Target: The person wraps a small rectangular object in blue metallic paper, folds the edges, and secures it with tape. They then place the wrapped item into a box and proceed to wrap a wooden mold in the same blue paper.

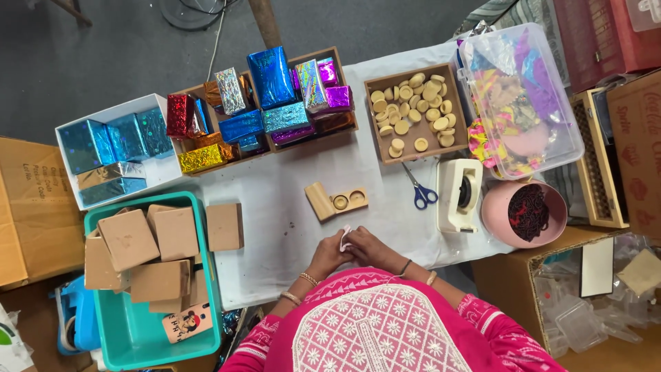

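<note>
1. Both hands are bunched together at the near edge of the white table (289, 227). The left hand (329, 253) and right hand (366, 248) touch, fingers pinched narrow around a small white strip (344, 239), maybe tape. Can't tell which hand really has the grip.
2. Straight ahead of the hands, just a bit up the table, sits a wooden block (336, 201) with two round recesses. It lies apart from the strip, long axis running left-right, slightly tilted.
3. Block is pretty much centred on both hands, left one maybe a hair nearer.
4. Off to the right: blue-handled scissors (420, 193) and a cream tape dispenser (459, 195), closer to the right hand.
5. Further back: a tray of wooden discs (415, 110).
</note>
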